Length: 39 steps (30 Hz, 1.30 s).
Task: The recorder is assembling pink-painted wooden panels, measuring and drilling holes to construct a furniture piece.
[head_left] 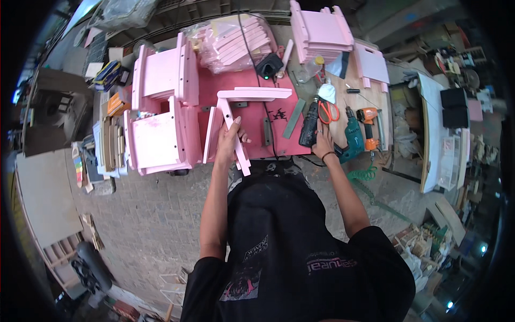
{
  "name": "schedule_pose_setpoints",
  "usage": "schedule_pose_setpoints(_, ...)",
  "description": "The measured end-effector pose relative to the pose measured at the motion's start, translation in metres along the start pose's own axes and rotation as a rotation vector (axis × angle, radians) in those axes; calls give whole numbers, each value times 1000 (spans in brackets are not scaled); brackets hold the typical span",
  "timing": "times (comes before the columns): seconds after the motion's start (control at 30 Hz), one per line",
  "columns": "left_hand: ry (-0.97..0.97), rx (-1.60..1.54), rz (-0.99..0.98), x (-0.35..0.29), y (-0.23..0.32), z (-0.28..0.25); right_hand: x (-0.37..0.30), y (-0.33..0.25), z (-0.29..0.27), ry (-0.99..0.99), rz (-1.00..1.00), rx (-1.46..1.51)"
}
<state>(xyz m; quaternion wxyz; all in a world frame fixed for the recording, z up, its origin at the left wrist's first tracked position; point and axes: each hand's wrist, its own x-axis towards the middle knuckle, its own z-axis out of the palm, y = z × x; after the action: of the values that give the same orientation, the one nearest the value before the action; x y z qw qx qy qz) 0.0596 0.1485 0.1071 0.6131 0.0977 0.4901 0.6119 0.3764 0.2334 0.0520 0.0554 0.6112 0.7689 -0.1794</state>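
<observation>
My left hand (230, 140) is closed around a long pink wooden bar (240, 154), part of an angled frame. From its top corner another pink piece (257, 94) runs to the right, and a shorter pink strip (213, 135) stands beside my wrist. The frame rests over a red work surface (257, 131). To the right, my right hand (323, 145) is closed over the handle area of a black cordless drill (309, 127), which lies with its chuck away from me. My palm and fingers partly hide the handle. A teal drill (352, 138) lies just right of this hand.
Pink panel stacks (163, 75) stand on the left and at the back right (322, 29). Bagged pink strips (230, 43), a black charger (270, 65), dark screws (279, 114), red-handled scissors (328, 111) and an orange tool (369, 127) lie around. A green coiled hose (365, 174) hangs off the right side.
</observation>
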Motion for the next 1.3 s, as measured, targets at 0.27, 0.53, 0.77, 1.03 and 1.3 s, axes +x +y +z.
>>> schedule_pose_setpoints(0.27,-5,11,3,1,-5,-2,-11,13,-20,24,-223,349)
schedule_pose_setpoints(0.53,-27,7,50,1,-1,-2,-85,-50,-125,85,-202,769)
schedule_pose_setpoints(0.77,-87,-59,57,4,-7,-1,-79,-134,-201,-360,-79,1042)
schedule_pose_setpoints(1.03,-115,-99,65,0,-4,4,-76,-188,-232,-400,-192,735)
schedule_pose_setpoints(1.3,-156,-104,104,1,-3,1,-74,-206,-243,-449,-132,798)
